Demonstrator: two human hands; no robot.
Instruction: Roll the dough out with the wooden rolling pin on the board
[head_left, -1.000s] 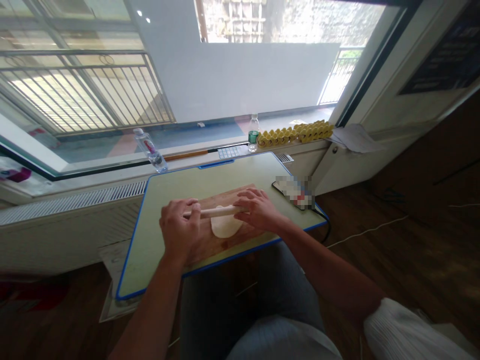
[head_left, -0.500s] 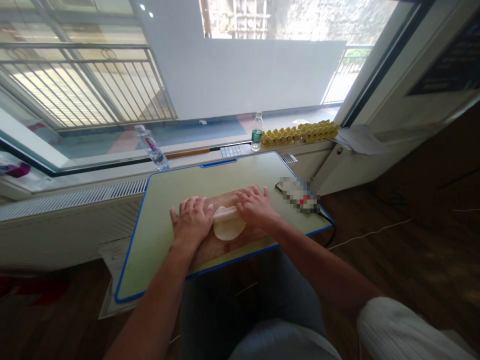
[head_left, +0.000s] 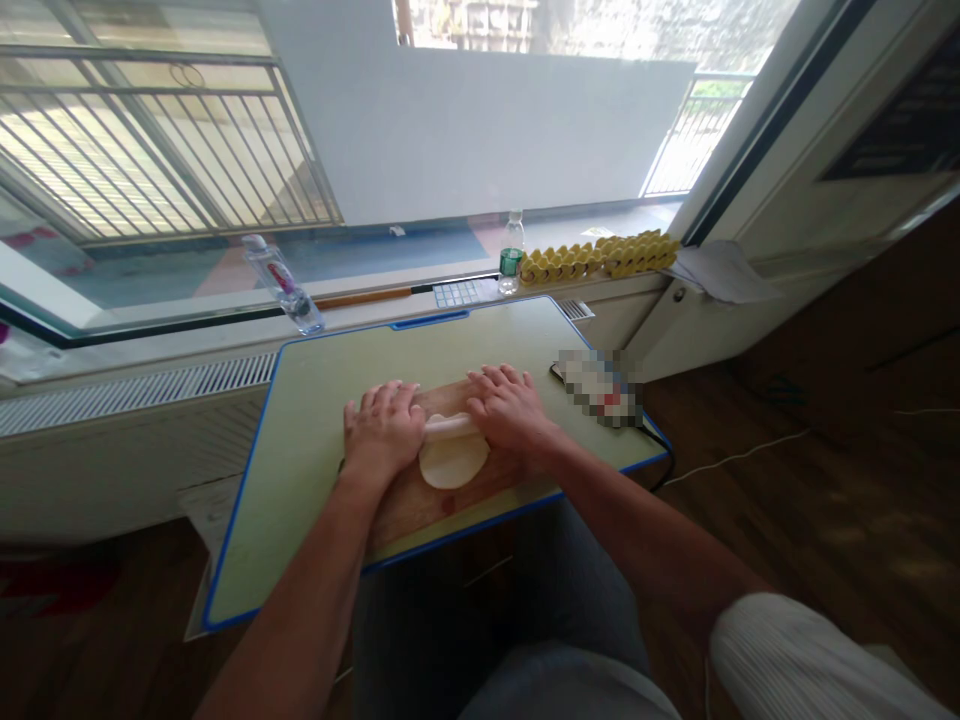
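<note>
A thin round sheet of dough lies on a wooden board. Across the dough's far part runs a pale rolling pin, its ends hidden beneath my hands. My left hand rests on the pin's left end, palm down with the fingers stretched forward. On the right end lies my right hand, also palm down, its fingers extended and slightly spread. Both hands press from above rather than wrap around the pin, as far as I can see.
The board lies on a pale green folding table with a blue rim. A blurred-out device with a black cable sits at the right. Along the windowsill stand two plastic bottles, a stick and yellow egg trays.
The fingers of my right hand have straightened as both hands roll over the pin. More of the dough shows on the near side. The view has shifted slightly.
</note>
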